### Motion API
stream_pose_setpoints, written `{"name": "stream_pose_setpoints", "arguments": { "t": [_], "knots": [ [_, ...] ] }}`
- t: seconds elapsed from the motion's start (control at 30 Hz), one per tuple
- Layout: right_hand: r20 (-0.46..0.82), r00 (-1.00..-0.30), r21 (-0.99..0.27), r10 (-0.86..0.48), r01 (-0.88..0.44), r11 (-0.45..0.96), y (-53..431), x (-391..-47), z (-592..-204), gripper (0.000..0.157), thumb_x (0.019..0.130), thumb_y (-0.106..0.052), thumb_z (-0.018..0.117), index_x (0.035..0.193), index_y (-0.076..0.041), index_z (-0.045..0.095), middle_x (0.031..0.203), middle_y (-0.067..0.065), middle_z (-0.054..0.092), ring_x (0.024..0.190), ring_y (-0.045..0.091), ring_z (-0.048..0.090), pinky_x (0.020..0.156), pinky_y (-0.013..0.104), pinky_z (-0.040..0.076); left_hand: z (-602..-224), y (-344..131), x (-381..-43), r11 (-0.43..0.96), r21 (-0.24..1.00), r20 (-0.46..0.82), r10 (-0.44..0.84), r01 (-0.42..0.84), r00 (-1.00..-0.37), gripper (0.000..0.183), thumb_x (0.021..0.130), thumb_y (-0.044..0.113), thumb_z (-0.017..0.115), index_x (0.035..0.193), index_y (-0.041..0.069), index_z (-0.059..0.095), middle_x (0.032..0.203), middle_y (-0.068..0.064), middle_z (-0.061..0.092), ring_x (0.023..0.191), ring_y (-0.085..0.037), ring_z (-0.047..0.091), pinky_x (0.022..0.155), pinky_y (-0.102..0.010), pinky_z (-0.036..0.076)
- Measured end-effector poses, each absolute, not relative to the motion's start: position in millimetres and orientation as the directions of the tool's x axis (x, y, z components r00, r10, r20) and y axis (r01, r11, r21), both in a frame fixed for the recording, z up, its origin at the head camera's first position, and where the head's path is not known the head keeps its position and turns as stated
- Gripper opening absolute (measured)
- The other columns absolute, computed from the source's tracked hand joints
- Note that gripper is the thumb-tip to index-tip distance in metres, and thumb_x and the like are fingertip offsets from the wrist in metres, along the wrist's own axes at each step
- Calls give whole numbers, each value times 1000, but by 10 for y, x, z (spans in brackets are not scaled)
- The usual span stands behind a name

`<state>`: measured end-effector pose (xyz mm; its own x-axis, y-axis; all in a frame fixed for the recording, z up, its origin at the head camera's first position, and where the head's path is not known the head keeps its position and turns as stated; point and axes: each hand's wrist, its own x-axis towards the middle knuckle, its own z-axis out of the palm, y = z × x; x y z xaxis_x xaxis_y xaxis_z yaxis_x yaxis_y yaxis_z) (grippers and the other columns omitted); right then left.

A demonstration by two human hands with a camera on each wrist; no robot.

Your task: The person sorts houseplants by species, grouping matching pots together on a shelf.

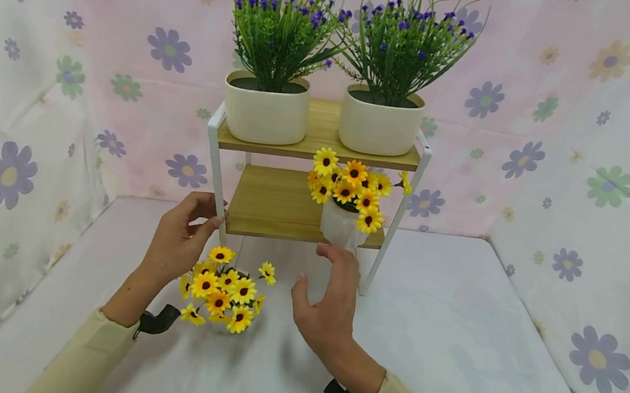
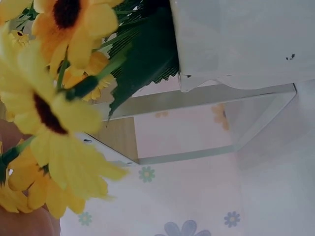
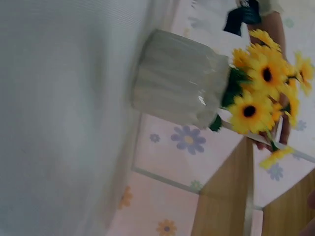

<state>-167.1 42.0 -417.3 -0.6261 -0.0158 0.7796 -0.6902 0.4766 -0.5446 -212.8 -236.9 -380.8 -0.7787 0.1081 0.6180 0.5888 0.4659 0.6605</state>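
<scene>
My left hand (image 1: 181, 232) grips the white left post of a two-tier plant stand (image 1: 275, 204), thumb in front of it and index fingertip toward its back. My right hand (image 1: 331, 298) is just below and in front of a white pot of yellow artificial sunflowers (image 1: 341, 223), thumb and fingers bent apart with nothing between them. That pot sits at the right front of the lower wooden shelf. A second pot of yellow sunflowers (image 1: 221, 290) stands on the table between my forearms; its white ribbed pot (image 3: 179, 78) shows in the right wrist view.
Two cream oval planters (image 1: 266, 110) with purple-flowered artificial plants stand side by side on the top shelf. A white cloth (image 1: 450, 347) covers the table. Flower-printed curtains (image 1: 170, 118) enclose the back and both sides.
</scene>
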Motion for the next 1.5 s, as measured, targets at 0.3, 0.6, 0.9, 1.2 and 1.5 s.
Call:
{"name": "stream_pose_setpoints", "arguments": {
  "t": [0.3,0.6,0.9,1.2,1.5],
  "knots": [
    [757,-600,-474,-259,-777,414,310,-1781,-4427,51,91,-3,72,140,-5,58,132,9,63,126,24,57,107,40,52,-3793,-2369,-2124,468,648,633,109,601,-767,30,102,-6,64,131,-2,59,114,-10,70,105,-15,72,87,-13,57],
    [539,-653,-549,-532,-751,366,253,-1920,-4454,54,94,-10,74,145,-7,57,143,6,62,134,19,57,113,41,50,-3807,-2377,-2125,484,642,630,109,595,-769,30,102,-5,66,130,0,60,114,-9,70,105,-15,73,86,-13,57],
    [293,-663,-714,-689,-631,303,98,-2059,-4481,72,90,-12,85,154,-12,52,152,-1,56,137,13,55,116,35,48,-3798,-2367,-2121,483,641,631,112,597,-768,30,102,-5,65,131,0,60,114,-9,70,105,-17,72,87,-13,57],
    [226,-613,-819,-757,-540,193,-34,-2183,-4496,87,84,-14,90,158,-10,45,155,4,55,140,13,53,119,32,42,-3818,-2358,-2126,461,644,640,114,611,-760,31,102,-7,64,131,0,60,114,-10,70,104,-11,71,87,-13,57],
    [115,-622,-854,-775,-460,243,-111,-2263,-4425,74,85,-11,87,148,-9,49,141,7,63,122,7,61,107,23,49,-3806,-2362,-2125,460,648,637,110,607,-763,29,102,-6,64,130,0,60,113,-9,70,104,-8,71,87,-13,57]
  ]
}}
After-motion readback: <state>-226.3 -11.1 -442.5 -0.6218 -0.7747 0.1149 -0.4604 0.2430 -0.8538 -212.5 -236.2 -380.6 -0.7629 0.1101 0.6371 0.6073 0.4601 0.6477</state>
